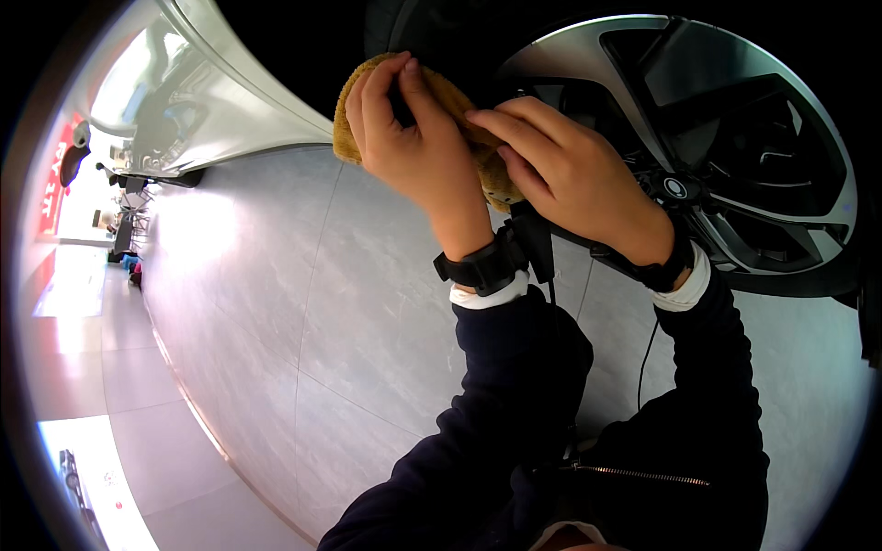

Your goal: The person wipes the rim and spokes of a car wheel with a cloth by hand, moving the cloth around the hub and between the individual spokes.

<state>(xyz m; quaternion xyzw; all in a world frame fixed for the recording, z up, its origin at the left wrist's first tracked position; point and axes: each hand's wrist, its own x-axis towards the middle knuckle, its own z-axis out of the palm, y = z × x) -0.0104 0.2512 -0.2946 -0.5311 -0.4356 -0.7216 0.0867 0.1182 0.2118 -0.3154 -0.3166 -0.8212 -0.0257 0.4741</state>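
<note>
A mustard-brown plush cloth (350,131) is bunched between my two hands, in front of a car's black tyre. My left hand (413,144) grips it at the upper left, thumb and index finger bent towards each other. On its right side my right hand (565,172) pinches the cloth between fingertips and thumb. Just right of that hand is the alloy wheel (665,155), with silver and black spokes and a round centre cap (674,188). Part of the cloth is hidden behind my fingers.
A light-coloured car body panel (227,103) curves along the upper left. Grey floor tiles (372,289) lie below. Both wrists wear black bands (479,270), and a thin black cable (646,361) hangs by the right sleeve. Tables and chairs (127,213) stand far left.
</note>
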